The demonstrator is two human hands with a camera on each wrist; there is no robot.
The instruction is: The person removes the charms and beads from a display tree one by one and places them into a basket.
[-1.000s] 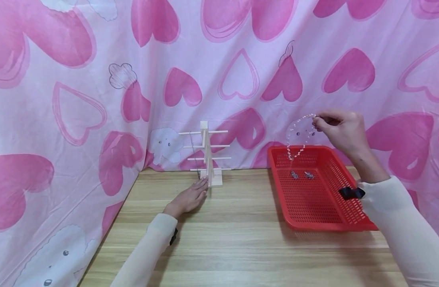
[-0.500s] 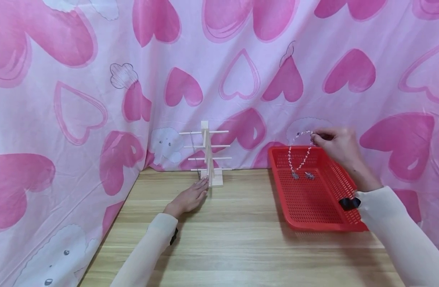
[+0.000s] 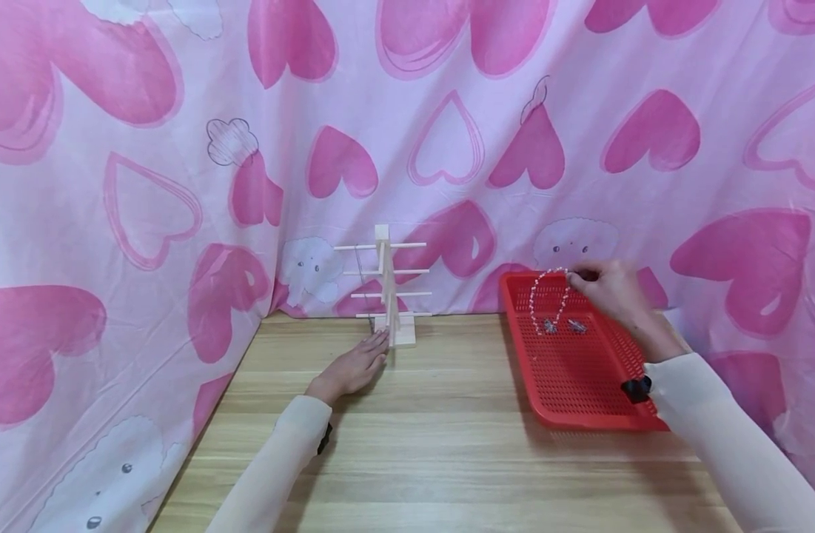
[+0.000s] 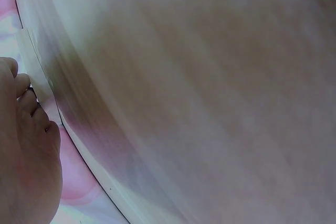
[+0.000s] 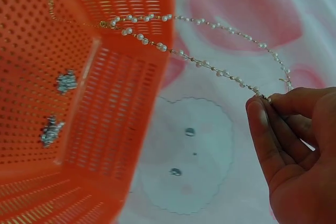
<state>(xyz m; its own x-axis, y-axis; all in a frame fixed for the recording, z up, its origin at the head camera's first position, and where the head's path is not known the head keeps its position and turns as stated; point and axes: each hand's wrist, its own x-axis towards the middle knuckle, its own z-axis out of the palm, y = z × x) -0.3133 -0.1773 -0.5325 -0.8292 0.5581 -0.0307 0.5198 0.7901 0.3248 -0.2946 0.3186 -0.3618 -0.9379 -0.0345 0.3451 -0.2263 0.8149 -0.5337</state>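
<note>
My right hand (image 3: 610, 289) pinches a pearl necklace (image 5: 181, 54) between thumb and fingertips. The necklace hangs as a loop over the far end of a red plastic basket (image 3: 525, 381), its fine tail chain dangling lowest. Two small silvery clumps (image 5: 66, 81), seemingly jewellery, lie apart on the basket floor. At the left, my left hand (image 3: 350, 368) lies with straight fingers against the foot of a pale wooden peg stand (image 3: 382, 234). A thin dark chain (image 3: 360, 274) hangs from the stand's top left peg. The left wrist view shows the curled-looking hand edge and mostly blurred tabletop.
The wood-grain table (image 3: 420, 444) runs up to a pink heart-print curtain (image 3: 447, 44) at the back and left. The peg stand has several thin horizontal pegs reaching out to both sides. The basket's raised rim surrounds the silvery pieces.
My right hand has moved down and slightly left, lowering the necklace toward the basket's far end. My left hand and the stand have stayed in place.
</note>
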